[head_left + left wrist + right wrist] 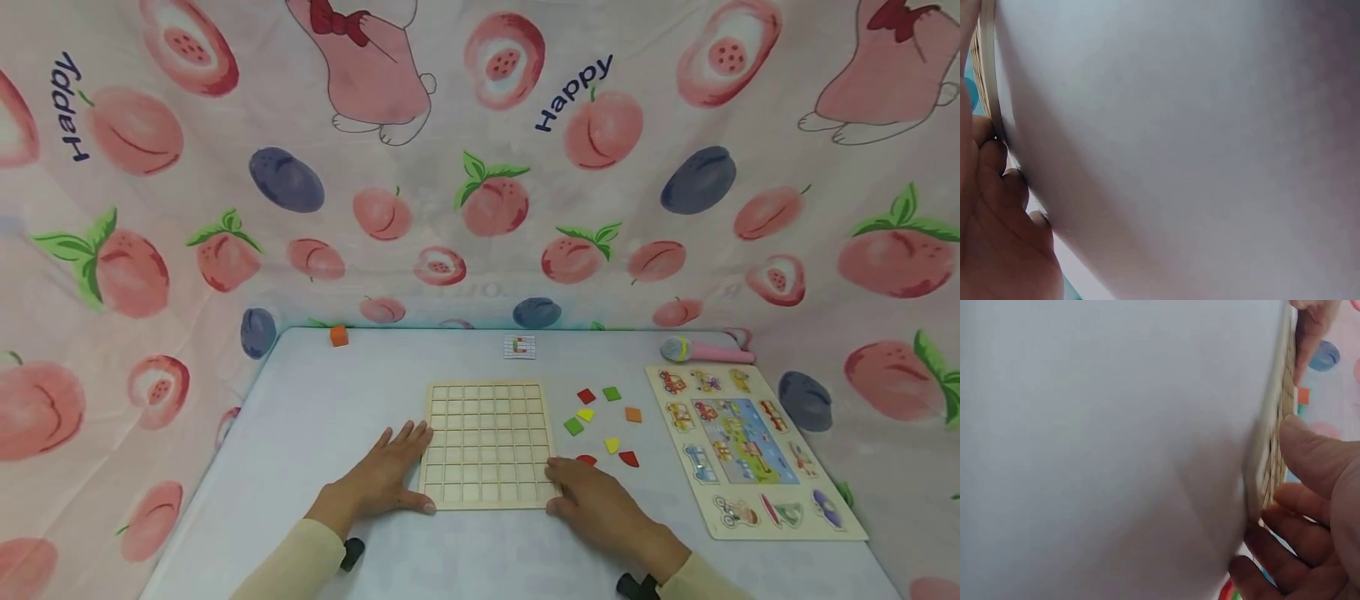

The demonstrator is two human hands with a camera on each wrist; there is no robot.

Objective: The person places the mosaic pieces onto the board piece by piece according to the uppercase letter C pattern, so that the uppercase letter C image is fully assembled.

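Observation:
A square wooden grid board lies flat on the white table. My left hand rests at its left side, fingers straight and spread against the edge, the thumb near the lower left corner. At the lower right corner, my right hand touches the board with loosely bent fingers and thumb. The right wrist view shows the thumb beside the board's near edge. In the left wrist view, the fingers sit by the edge, and most of the board is out of sight.
Several coloured tiles lie right of the board. Beyond them is a picture puzzle, with a toy microphone behind it. A small patterned card and an orange cube sit near the far edge. A fruit-print cloth hangs behind.

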